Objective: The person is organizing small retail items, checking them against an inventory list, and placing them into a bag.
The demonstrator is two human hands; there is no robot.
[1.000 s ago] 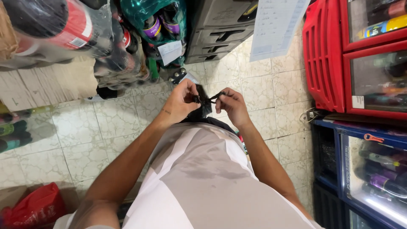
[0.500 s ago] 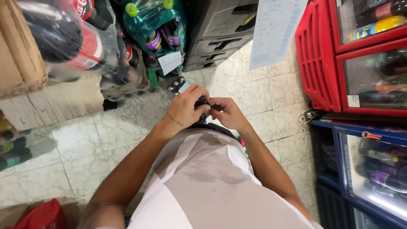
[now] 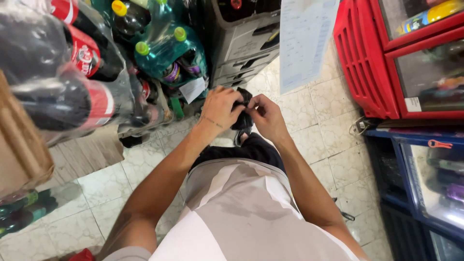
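Note:
Both my hands meet in front of my body, above the tiled floor. My left hand [image 3: 220, 107] and my right hand [image 3: 266, 113] both grip a small black object [image 3: 243, 116], soft-looking, perhaps a pouch or folded bag. Its shape is mostly hidden by my fingers. Below the hands I see my black shorts [image 3: 241, 152] and grey and white shirt [image 3: 241, 212].
Shrink-wrapped packs of dark soda bottles [image 3: 72, 82] and green bottles [image 3: 169, 58] stack at the left. A grey crate stack [image 3: 241, 43] stands ahead, with a hanging paper sheet [image 3: 304, 38]. A red cooler [image 3: 386, 63] and a blue glass-front cooler [image 3: 425, 183] line the right.
The view has tilted so the bottle packs fill more of the left. My hands have closed together around the black object, and the thin cord stretched between them is no longer visible.

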